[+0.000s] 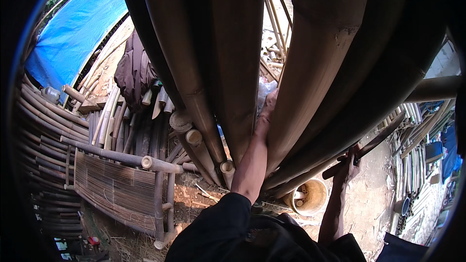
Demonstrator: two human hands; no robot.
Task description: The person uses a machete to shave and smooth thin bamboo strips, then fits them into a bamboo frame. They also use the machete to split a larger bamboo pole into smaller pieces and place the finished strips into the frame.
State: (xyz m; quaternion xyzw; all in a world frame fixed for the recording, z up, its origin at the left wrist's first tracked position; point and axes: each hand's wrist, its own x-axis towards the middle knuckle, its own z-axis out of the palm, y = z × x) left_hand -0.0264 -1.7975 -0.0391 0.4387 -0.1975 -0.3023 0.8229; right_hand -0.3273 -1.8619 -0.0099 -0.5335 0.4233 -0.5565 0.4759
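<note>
Several thick bamboo poles (318, 68) rise close in front of me and lean together toward their lower ends. My left arm reaches into the gap between them. My left hand (271, 99) is against the edge of the pole on the right, its fingers mostly hidden. Just past it shows a pale, see-through plastic piece (266, 89); whether I touch it is unclear. Lower right, my right hand (350, 162) is closed round the dark handle of a machete (381, 138). Its long, slightly curved blade points up and to the right.
A bamboo bench (116, 184) with a slatted panel stands at left, beside stacked bamboo poles (43, 111). Dark cloth (135, 63) hangs behind it, near a blue tarp (82, 34). A round bucket (313, 198) stands by the poles' feet. More cut bamboo (412, 174) lies at right.
</note>
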